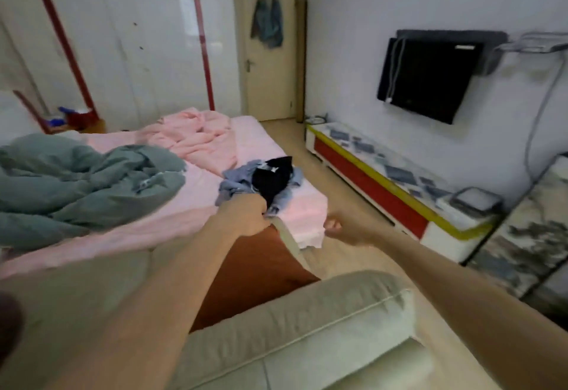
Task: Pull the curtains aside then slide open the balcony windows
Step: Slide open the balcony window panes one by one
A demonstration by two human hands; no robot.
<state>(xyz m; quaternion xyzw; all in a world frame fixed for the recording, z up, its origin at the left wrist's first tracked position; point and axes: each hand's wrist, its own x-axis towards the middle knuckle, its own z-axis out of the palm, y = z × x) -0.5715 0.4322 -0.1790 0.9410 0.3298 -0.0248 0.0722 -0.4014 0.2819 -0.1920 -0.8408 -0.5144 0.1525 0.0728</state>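
Neither curtains nor balcony windows appear in the head view. Both my arms reach forward over a pale sofa. My left hand point(246, 214) is a closed fist at the near corner of the bed, right against a pile of blue and black clothes point(264, 180). I cannot tell if it grips any of the cloth. My right hand point(344, 228) hovers over the floor beside the bed corner, its fingers curled in with nothing in them.
A bed point(307, 205) with pink sheet, pink blanket and grey-green duvet point(76, 180) fills the left. An orange cushion point(255, 272) lies on the pale sofa point(307, 322). A low red-and-yellow TV cabinet point(384, 186), a wall TV point(427, 79) and a closed door point(270, 60) stand around the floor aisle.
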